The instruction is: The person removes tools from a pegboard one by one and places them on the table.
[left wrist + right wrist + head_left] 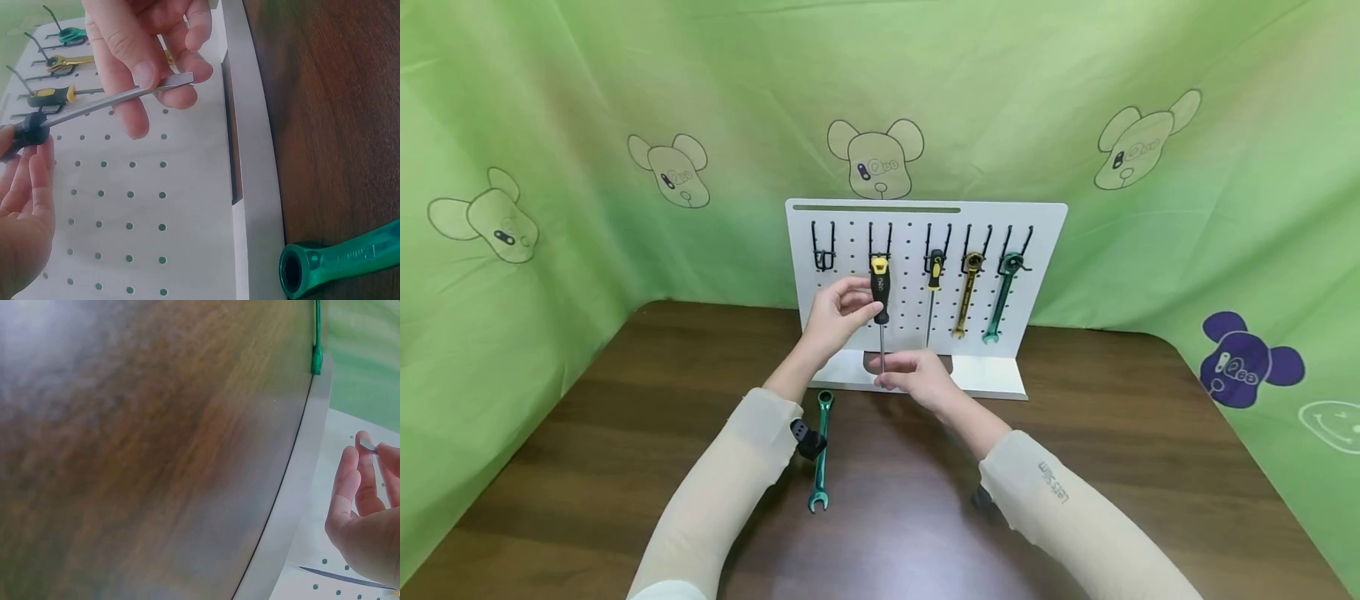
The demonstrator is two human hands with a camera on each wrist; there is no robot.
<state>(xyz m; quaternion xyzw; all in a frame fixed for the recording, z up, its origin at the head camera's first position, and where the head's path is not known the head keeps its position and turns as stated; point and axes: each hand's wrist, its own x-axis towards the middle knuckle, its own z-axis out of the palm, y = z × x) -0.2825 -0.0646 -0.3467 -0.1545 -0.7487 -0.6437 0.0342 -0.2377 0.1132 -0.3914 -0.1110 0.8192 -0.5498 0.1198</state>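
My left hand point(841, 317) holds a screwdriver point(881, 293) by its black and yellow handle, upright in front of the white pegboard point(1051, 220). The handle's yellow top overlaps the second pair of hooks from the left in the head view. Lower down, my right hand point(921, 379) pinches the blade near its flat tip. In the left wrist view the thumb of the right hand point(128, 53) lies against the metal shaft point(94, 107), fingers behind it. The right wrist view catches the tip point(367, 446) between the fingertips.
On the table point(625, 433) a green ratchet wrench point(821, 454) lies below the left forearm. Hung on the board are a smaller screwdriver point(935, 271), a gold wrench point(967, 293) and another green wrench point(1003, 296). Black hooks point(823, 250) stick out at the board's left.
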